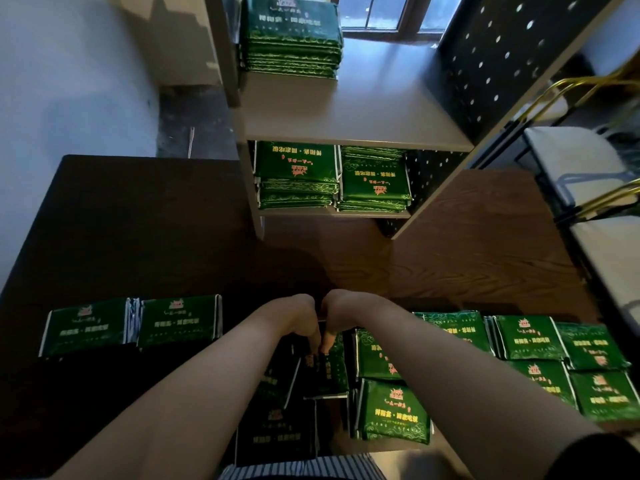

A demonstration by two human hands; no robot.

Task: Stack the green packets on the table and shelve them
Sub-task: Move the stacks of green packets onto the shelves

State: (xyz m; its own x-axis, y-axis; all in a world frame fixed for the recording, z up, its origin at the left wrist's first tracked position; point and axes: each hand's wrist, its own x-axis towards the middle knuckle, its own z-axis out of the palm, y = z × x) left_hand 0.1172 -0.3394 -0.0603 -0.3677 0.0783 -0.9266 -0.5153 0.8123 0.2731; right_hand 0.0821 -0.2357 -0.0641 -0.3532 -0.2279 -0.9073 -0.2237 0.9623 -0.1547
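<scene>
Plainly, left grip (304, 322) and right grip (337, 318) both pinch a flat glossy green packet (327, 374) at the dark wooden counter's (138, 237) near middle, where slick wrapping could slip free, scattering neighbouring packets (394, 410).

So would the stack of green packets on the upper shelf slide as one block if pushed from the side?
Probably not: the stack is many thin, shiny-faced packets, so layers would likely slip over each other. Tipping seems unlikely, since it is wider than tall. The wavy front edges suggest soft, somewhat floppy packets.
</scene>
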